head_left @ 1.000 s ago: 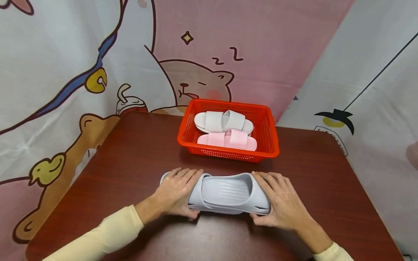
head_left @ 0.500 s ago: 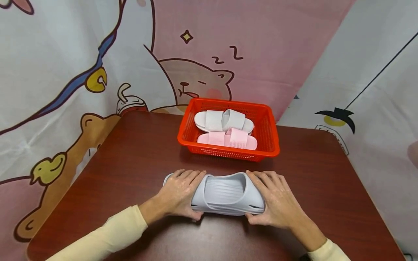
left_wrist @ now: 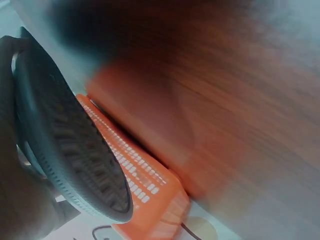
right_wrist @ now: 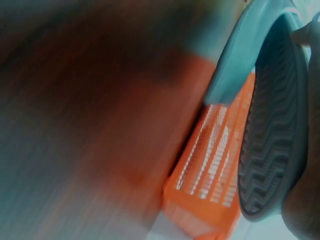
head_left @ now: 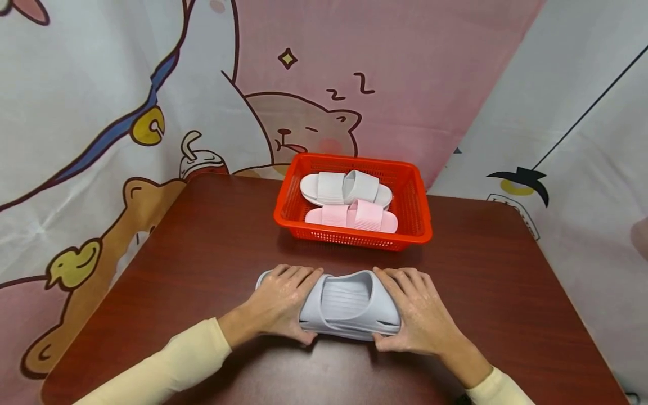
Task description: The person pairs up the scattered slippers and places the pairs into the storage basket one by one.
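A pair of light grey slippers [head_left: 356, 320] is held crosswise over the near part of the table, one overlapping the other. My left hand [head_left: 283, 301] grips the left end, fingers over the top and thumb at the near side. At the right end my right hand [head_left: 417, 312] holds on in the same way. In the left wrist view a patterned slipper sole [left_wrist: 82, 145] faces the camera. The right wrist view has a zigzag-ridged sole [right_wrist: 272, 145], with part of the other slipper [right_wrist: 237, 65] beside it. The palms hide both outer ends.
Beyond the hands a red perforated basket [head_left: 354, 239] stands on the dark brown table [head_left: 212, 236]. In it lie white slippers [head_left: 331, 188] and pink slippers [head_left: 369, 216], each pair interlocked. A printed cloth [head_left: 405, 67] hangs behind the table and along its sides.
My right hand has moved left and my left hand slightly right, both still holding the grey slippers. The slippers overlap further, so the pair spans a shorter width. The basket has stayed put.
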The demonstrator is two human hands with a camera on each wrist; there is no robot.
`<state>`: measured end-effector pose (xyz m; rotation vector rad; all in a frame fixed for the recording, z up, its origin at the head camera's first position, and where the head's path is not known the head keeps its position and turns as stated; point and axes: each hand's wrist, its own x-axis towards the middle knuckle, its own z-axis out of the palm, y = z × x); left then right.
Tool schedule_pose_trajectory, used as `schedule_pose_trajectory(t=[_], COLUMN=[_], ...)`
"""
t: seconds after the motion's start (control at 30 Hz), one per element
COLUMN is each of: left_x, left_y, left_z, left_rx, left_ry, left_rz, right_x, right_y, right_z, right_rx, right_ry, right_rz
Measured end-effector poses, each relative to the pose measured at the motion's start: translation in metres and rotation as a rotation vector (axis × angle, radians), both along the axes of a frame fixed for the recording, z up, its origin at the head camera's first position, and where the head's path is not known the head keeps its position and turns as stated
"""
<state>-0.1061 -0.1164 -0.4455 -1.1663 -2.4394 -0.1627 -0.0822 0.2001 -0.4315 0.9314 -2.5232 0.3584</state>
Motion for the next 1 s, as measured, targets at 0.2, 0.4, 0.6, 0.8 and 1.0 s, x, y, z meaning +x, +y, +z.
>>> schedule_pose_trajectory(t=[0.2, 0.4, 0.6, 0.8, 1.0], left_x=[-0.001, -0.006, -0.009, -0.011, -0.013], left_y=[0.005, 0.01, 0.011, 0.014, 0.016], left_z=[0.0, -0.001, 0.001, 0.004, 0.008], left_rx=[-0.006, 0.02, 0.029, 0.033, 0.059], left_ry=[0.004, 0.022, 0.007, -0.004, 0.009], left_rz=[0.007, -0.001, -0.001, -0.003, -0.006], right_x=[-0.001, -0.004, -0.006, -0.008, -0.009], right_y=[-0.01, -0.016, -0.02, -0.024, -0.029], right_z=[-0.003, -0.003, -0.002, 0.0, 0.003], right_rx=[-0.009, -0.044, -0.05, -0.046, -0.054], right_ry=[-0.005, 0.014, 0.013, 0.012, 0.05], right_rz=[0.005, 0.021, 0.022, 0.022, 0.028])
